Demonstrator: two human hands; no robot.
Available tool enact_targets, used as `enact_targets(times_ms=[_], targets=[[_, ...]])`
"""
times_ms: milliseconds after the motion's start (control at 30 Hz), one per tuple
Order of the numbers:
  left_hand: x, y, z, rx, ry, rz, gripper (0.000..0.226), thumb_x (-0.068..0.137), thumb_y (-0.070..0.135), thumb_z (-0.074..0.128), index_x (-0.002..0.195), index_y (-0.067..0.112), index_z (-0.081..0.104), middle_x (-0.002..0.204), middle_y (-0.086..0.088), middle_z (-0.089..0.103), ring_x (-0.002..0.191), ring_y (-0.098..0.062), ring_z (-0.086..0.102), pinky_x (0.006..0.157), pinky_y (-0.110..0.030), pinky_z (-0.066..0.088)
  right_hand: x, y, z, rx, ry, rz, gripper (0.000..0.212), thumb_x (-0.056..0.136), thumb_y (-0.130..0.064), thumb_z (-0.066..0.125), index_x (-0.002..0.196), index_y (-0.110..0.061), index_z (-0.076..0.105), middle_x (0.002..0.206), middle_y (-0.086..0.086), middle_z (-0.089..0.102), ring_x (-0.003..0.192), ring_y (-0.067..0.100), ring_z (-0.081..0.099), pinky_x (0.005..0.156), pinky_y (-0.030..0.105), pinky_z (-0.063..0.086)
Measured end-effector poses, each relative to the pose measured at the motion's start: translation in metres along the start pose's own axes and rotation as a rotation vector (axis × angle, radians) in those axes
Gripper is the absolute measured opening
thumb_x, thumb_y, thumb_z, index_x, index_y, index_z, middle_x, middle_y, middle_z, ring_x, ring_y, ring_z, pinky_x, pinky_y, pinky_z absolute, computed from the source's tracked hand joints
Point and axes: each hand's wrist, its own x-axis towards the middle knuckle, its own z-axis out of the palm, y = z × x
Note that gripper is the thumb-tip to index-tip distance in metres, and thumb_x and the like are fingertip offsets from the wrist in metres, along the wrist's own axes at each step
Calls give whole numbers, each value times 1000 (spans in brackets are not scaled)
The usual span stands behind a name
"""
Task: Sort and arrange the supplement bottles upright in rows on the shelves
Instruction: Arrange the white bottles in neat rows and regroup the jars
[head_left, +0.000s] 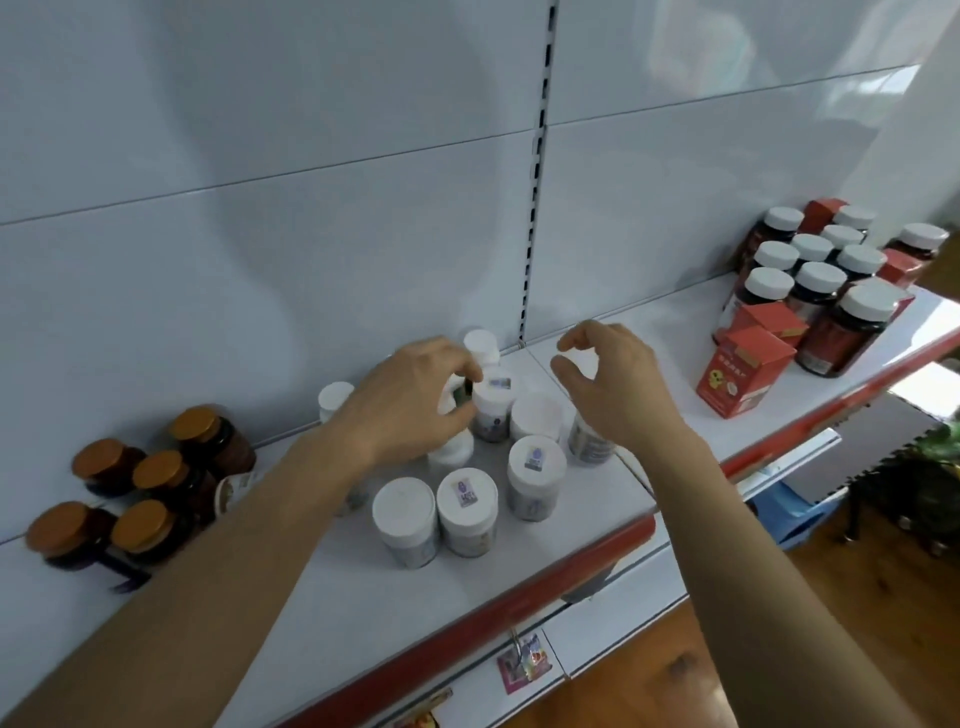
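Several white-capped supplement bottles (466, 512) stand upright in a loose cluster on the white shelf (395, 597). My left hand (410, 397) reaches into the cluster's back and its fingers curl round a small bottle (457, 396) that is mostly hidden by the hand. Beside it stands a stickered bottle (492, 410). My right hand (613, 389) hovers above the right side of the cluster with fingers loosely curled, holding nothing, over a partly hidden bottle (587, 441).
Dark jars with orange lids (150, 499) stand at the left of the shelf. At the right are dark bottles with white caps (821, 280) and red boxes (743, 371). A red strip (519, 592) edges the shelf front. The white back panel (311, 208) rises behind.
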Motion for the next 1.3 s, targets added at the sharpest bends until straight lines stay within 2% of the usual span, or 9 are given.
enact_targets(times_ms=[133,300,500,600,733,900,1033,1167,1300], targets=[[-18,-4,-13,151,-269,64,40,82,46,74,118,33,67,109,12,59,104,-14,51,81,-33,45,50,-34,27,-66,-168,-139,33,94,-37,61,126,-29,60,121,2,63,112,28,58,97,49,49],[-24,-5,-11,123,-195,77,39,84,31,78,121,31,64,112,12,61,94,-5,38,78,-31,39,84,-53,56,-156,-463,-144,40,90,-31,71,128,-24,64,133,5,62,119,27,58,96,32,45],[-61,-17,-38,-362,296,-99,38,87,21,76,123,27,64,114,13,64,100,-4,58,82,-12,44,75,-59,47,-101,-159,-78,35,99,-25,58,133,-17,55,126,15,63,113,36,58,90,37,45],[-85,-22,-54,-509,485,-165,35,94,19,70,126,28,61,121,12,64,112,-8,61,86,-21,52,61,-89,38,20,37,-168,34,99,-24,58,131,-15,52,117,15,64,105,37,58,87,39,45],[-136,-38,-82,-550,640,-237,29,96,18,67,123,26,62,119,8,66,110,-10,63,80,-16,54,39,-141,38,223,110,-234,33,100,-31,56,131,-18,53,100,1,63,84,18,57,72,25,37],[-236,-70,-118,-507,845,-323,24,97,21,56,116,32,62,112,16,66,104,-5,64,78,-14,51,-5,-212,81,499,34,-199,26,101,-29,54,126,-21,56,76,-17,56,65,-8,57,59,12,39],[-321,-96,-131,-446,987,-459,21,98,27,55,117,31,62,111,18,67,101,-3,62,81,-16,50,-41,-282,135,592,-113,-250,27,101,-31,55,128,-25,55,93,-14,61,73,-15,57,60,5,41],[-404,-119,-147,-384,1083,-559,20,98,28,55,116,31,61,115,14,68,105,-1,64,81,-14,51,-81,-354,190,657,-249,-317,27,101,-32,56,127,-26,56,98,-15,62,76,-5,62,67,16,49],[-490,-148,-171,-282,1131,-670,24,98,20,55,118,32,61,118,15,66,110,-6,64,83,-16,52,-122,-425,240,687,-354,-395,29,101,-28,58,129,-22,56,98,-19,58,78,-14,56,63,4,41]])
